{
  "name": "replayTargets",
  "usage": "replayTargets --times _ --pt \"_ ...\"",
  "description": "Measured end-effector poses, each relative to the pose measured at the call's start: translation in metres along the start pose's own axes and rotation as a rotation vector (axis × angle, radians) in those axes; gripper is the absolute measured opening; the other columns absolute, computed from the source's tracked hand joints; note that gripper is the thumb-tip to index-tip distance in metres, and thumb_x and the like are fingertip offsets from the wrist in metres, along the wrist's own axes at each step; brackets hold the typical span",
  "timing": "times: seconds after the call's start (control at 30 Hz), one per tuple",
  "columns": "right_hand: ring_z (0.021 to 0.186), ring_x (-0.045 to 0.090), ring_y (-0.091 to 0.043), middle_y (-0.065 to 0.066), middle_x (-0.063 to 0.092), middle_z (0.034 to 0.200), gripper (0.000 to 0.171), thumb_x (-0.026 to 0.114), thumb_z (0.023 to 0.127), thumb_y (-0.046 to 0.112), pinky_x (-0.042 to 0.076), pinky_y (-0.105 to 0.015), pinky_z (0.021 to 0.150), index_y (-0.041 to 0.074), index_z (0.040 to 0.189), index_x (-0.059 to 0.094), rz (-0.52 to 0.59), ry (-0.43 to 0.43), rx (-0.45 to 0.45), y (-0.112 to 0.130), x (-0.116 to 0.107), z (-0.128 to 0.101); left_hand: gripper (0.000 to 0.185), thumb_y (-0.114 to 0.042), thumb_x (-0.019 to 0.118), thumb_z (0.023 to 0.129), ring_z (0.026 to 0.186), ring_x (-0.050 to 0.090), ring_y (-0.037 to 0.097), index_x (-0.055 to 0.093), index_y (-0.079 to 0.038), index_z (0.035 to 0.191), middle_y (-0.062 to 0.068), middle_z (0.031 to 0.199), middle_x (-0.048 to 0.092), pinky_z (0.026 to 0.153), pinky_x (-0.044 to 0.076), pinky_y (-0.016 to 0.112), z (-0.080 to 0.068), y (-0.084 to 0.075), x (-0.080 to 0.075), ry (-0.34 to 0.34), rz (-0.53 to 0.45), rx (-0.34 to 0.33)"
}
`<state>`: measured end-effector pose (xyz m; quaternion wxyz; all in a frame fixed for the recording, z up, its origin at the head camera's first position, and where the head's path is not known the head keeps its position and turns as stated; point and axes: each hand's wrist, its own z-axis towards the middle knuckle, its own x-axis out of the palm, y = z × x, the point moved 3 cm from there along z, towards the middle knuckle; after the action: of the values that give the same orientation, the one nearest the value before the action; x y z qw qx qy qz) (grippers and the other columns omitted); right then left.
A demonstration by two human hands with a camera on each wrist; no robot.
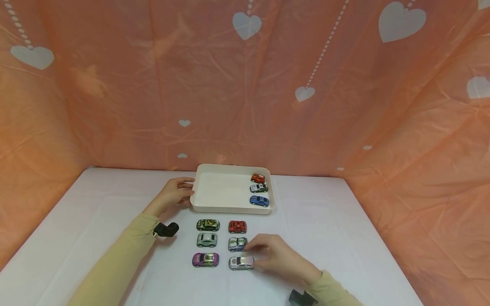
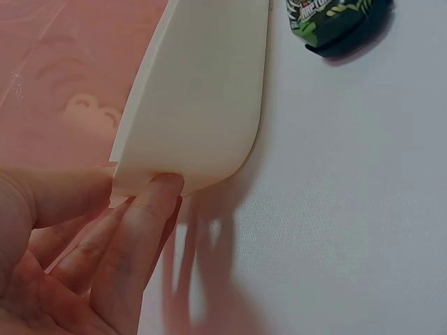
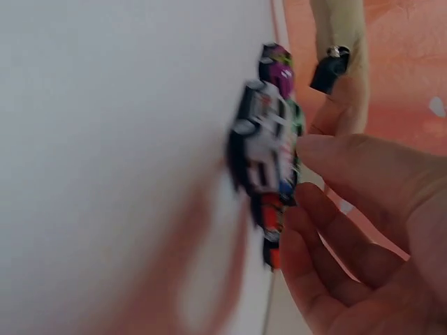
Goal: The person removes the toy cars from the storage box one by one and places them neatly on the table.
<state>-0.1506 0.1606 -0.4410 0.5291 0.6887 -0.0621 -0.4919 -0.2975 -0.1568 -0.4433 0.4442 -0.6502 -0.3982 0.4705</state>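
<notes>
Peach plastic sheeting printed with white hearts [image 1: 402, 21] behind and to both sides; white tablecloth [image 1: 344, 221] below, filling the lower half of the head view.

Right hand [image 1: 277, 255], lower centre of frame: fingers loosely bent, fingertips [image 1: 255, 259] touching the right end of the silver-and-pink toy car [image 1: 241, 262], thumb up by the grey-green-and-blue toy car [image 1: 237, 244] just above it. Real pinch or mere touch: cannot tell. In the blurred right wrist view, same silver-and-pink toy car [image 3: 269, 143] just left of the thumb tip [image 3: 328, 150], remaining fingers curved below and apart from it.

Left of that pair, a second column: purple toy car [image 1: 205, 259] lowest, pale grey toy car [image 1: 207, 239] above it, green camouflage toy car [image 1: 208, 225] topmost. Red toy car [image 1: 237, 227] heading the right column. Six in all, two columns of three, none touching.

Left hand [image 1: 174, 195], left of centre: gripping the left edge of the white tray [image 1: 214, 187], thumb over the rim, fingers [image 2: 150, 209] pressed against the outer wall under the corner in the left wrist view. White tray [image 2: 202, 91] just above the grid. Along its right side, a column of three: small red toy car [image 1: 258, 178] at top, white toy car [image 1: 259, 188] in the middle, blue toy car [image 1: 259, 200] at bottom.

Yellow-beige sleeves [image 1: 115, 263] on both arms, black wrist cameras [image 1: 166, 230] strapped at the cuffs.
</notes>
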Motion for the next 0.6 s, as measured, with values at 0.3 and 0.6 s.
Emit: replayTargets --times 0.3,0.6 --pt "0.099 0.061 -0.024 -0.007 0.067 0.109 0.029 0.071 0.084 0.003 0.050 -0.033 0.089 0.003 0.112 0.066 -0.085 -0.081 -0.103 0.008 -0.040 0.017 0.051 -0.001 0.060 0.092 0.086 0.066 0.022 0.042 0.005 0.139 0.030 0.128 0.052 0.067 0.057 0.032 0.001 0.000 0.000 0.000 -0.013 0.001" --pt "0.103 0.061 -0.030 -0.011 0.067 0.112 0.033 0.072 0.085 0.004 0.047 -0.043 0.093 0.000 0.116 0.065 -0.049 -0.164 -0.041 0.010 -0.085 0.047 0.051 -0.001 0.060 0.092 0.084 0.066 0.020 0.041 0.006 0.139 0.030 0.128 0.052 0.067 0.057 0.032 0.001 0.002 0.000 0.004 -0.016 0.005"
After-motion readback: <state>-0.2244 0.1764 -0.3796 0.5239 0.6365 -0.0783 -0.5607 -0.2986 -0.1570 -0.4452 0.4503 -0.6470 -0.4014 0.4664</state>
